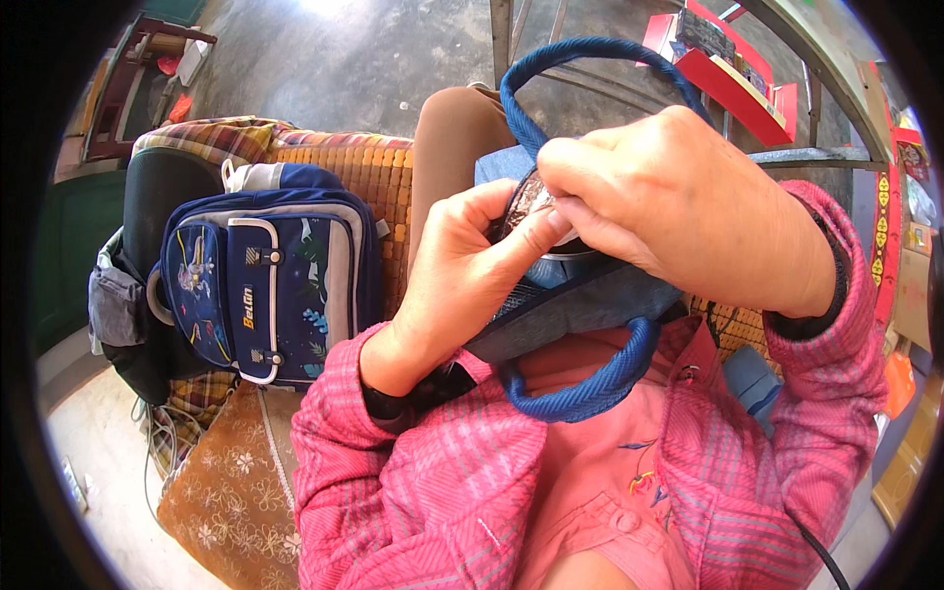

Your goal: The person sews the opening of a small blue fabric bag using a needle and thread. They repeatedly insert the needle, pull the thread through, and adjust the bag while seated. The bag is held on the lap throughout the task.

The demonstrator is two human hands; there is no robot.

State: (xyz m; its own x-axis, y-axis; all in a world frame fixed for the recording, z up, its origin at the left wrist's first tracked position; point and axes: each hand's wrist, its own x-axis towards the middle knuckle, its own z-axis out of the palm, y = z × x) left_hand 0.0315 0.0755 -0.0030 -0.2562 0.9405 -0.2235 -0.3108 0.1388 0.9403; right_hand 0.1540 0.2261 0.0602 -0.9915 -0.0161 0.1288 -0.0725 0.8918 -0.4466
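Observation:
A blue fabric insulated bag (pixel 582 310) with a shiny silver lining (pixel 532 200) rests on my lap, its top open. One braided blue handle (pixel 590 48) arches up at the far side, while the other handle (pixel 590 391) hangs against my shirt. My left hand (pixel 472 258) grips the bag's rim, thumb laid over the crinkled lining. From the right, my right hand (pixel 656 195) pinches at the same spot, its fingertips meeting my left thumb. Below them a curved metal rim (pixel 568 256) shows inside the bag. My right fingers hide much of what lies between the hands.
A dark blue school backpack (pixel 276 287) lies to my left on a seat with a wooden-bead mat (pixel 354 173). A brown patterned cushion (pixel 228 487) is nearby. Ahead stands a metal frame (pixel 811 155), with a red box (pixel 737 88) of books. Cables (pixel 158 442) hang lower left.

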